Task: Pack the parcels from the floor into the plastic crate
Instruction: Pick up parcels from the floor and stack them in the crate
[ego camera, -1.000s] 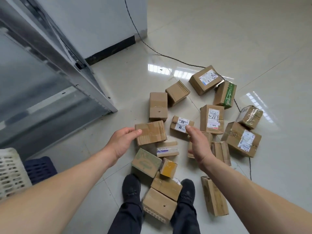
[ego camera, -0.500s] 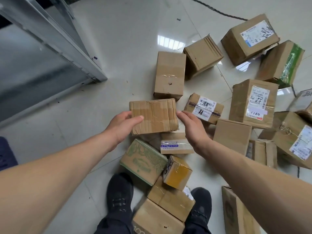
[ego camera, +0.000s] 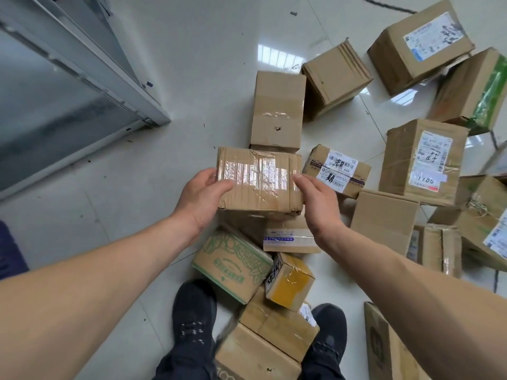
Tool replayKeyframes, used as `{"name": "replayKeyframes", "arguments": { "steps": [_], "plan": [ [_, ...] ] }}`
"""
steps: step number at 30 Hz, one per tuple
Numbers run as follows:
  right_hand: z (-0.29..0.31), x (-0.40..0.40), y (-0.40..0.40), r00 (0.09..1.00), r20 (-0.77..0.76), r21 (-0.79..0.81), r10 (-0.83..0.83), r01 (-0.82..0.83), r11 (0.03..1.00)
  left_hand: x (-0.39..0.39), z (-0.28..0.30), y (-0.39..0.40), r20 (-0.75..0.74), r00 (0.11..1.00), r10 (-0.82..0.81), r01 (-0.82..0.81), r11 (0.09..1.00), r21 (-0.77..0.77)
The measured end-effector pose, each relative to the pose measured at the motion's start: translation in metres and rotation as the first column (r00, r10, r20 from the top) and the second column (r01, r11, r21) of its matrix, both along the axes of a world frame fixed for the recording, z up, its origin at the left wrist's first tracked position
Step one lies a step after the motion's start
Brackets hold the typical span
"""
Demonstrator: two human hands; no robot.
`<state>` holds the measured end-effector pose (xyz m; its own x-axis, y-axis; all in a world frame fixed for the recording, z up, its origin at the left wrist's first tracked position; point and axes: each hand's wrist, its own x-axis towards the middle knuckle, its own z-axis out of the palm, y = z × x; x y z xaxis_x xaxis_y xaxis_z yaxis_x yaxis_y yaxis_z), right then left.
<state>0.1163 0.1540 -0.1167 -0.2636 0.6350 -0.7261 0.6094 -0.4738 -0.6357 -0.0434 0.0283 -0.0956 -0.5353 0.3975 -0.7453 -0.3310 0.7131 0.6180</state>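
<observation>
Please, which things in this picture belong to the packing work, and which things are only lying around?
Belong to the job:
- taped parcel, held between left hand and right hand
- other parcels on the floor, such as the green-printed box and the yellow-taped box

Only lying around:
- black cable
- metal frame
- dark blue object at the left edge

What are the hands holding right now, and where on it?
Both hands hold one taped cardboard parcel: left hand grips its left end, right hand its right end.

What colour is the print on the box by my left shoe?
Green print on the box, head view.
</observation>
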Motion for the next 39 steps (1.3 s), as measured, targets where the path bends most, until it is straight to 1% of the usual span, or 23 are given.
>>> {"name": "replayKeyframes", "arguments": {
  "steps": [2,4,7,9,13,16,20,22,26,28,32,36,39],
  "plan": [
    [0.01,0.008,0.011,0.999,0.031,0.027,-0.04,0.039,0.999,-0.004,0.012,0.009,-0.013,0.999,0.032,-0.033,0.999,-0.012],
    [0.013,0.015,0.024,0.992,0.071,0.04,-0.105,0.102,0.994,-0.005,0.02,0.02,0.063,0.996,0.064,-0.064,0.998,-0.007],
    [0.006,0.024,0.038,0.976,0.122,0.015,-0.179,0.178,0.984,-0.003,0.023,0.035,0.195,0.979,0.062,-0.054,0.997,-0.047],
    [0.0,0.027,0.04,0.98,0.115,-0.007,-0.161,0.163,0.987,0.001,0.013,0.04,0.266,0.962,0.068,-0.057,0.997,-0.048],
    [-0.013,0.035,0.036,0.989,0.058,-0.041,-0.136,0.139,0.989,0.015,-0.011,0.035,0.358,0.931,0.075,-0.063,0.997,-0.046],
    [-0.023,0.041,0.025,0.989,0.039,-0.085,-0.139,0.142,0.986,0.023,-0.021,0.021,0.385,0.919,0.088,-0.071,0.996,-0.058],
    [-0.028,0.048,0.009,0.994,0.054,-0.162,-0.099,0.107,0.981,0.035,-0.029,0.007,0.403,0.915,0.034,0.004,0.996,-0.093],
    [-0.025,0.049,0.005,0.995,0.062,-0.18,-0.084,0.094,0.979,0.039,-0.03,0.004,0.393,0.919,0.007,0.031,0.995,-0.09],
    [-0.019,0.05,0.01,0.991,0.074,-0.111,-0.113,0.121,0.986,0.034,-0.024,0.009,0.229,0.973,-0.021,0.039,0.997,-0.073],
    [-0.017,0.048,0.016,0.987,0.065,-0.086,-0.147,0.152,0.985,0.027,-0.022,0.014,0.195,0.981,0.008,0.008,0.997,-0.082],
    [-0.02,0.038,0.026,0.971,0.061,-0.066,-0.233,0.237,0.969,0.017,-0.02,0.023,0.226,0.972,0.068,-0.049,0.995,-0.088],
    [-0.025,0.033,0.028,0.941,0.002,-0.074,-0.338,0.337,0.939,0.016,-0.022,0.024,0.18,0.968,0.176,-0.168,0.984,-0.056],
    [-0.024,0.033,0.026,0.956,-0.031,-0.055,-0.292,0.29,0.955,0.018,-0.022,0.027,0.132,0.972,0.197,-0.195,0.98,-0.029]
  ]
}}
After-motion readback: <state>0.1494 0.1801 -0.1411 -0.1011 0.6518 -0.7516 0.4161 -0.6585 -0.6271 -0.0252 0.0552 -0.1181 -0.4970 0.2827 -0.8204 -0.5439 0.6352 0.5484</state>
